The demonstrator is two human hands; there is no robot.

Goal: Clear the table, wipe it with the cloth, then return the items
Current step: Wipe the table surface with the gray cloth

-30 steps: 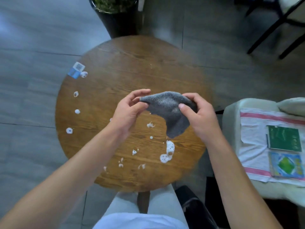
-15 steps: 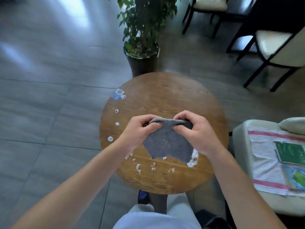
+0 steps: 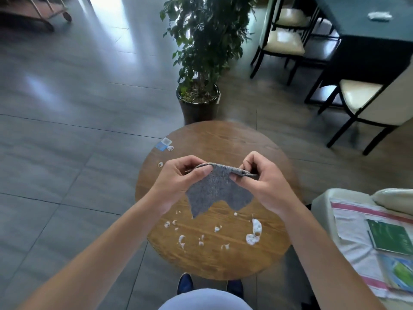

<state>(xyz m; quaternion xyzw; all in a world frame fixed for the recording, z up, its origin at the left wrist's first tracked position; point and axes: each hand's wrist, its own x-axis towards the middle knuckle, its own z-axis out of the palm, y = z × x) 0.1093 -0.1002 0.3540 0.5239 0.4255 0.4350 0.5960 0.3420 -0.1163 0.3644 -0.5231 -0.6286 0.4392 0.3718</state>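
1. Your left hand (image 3: 178,177) pinches the top edge of the grey cloth (image 3: 218,193) between thumb and curled fingers; your right hand (image 3: 261,177) pinches the same edge at its other end.
2. Both hands hold the cloth up above the round wooden counter (image 3: 223,139), its top edge stretched between them and the rest hanging free, with 2 ragged points at the bottom edge.
3. White foam blobs (image 3: 253,232) lie scattered on the near half of the counter, below the cloth; the largest sits near the right side, and a few small ones sit by the left rim.
4. At the far left rim, a small blue and white packet (image 3: 164,144) lies right at the edge of the counter.
5. The far half of the counter shows bare wood out to its rim.
6. A potted plant (image 3: 201,63) stands on the floor just beyond the far edge.
7. Grey tiled floor (image 3: 67,130) lies open to your left.
8. To your right, a cream seat (image 3: 321,198) stands just beside the counter, carrying a striped towel (image 3: 350,222) with a green book (image 3: 388,238) on it.
9. Dark-framed chairs (image 3: 357,97) and a dark table (image 3: 357,25) stand further off at the far right.
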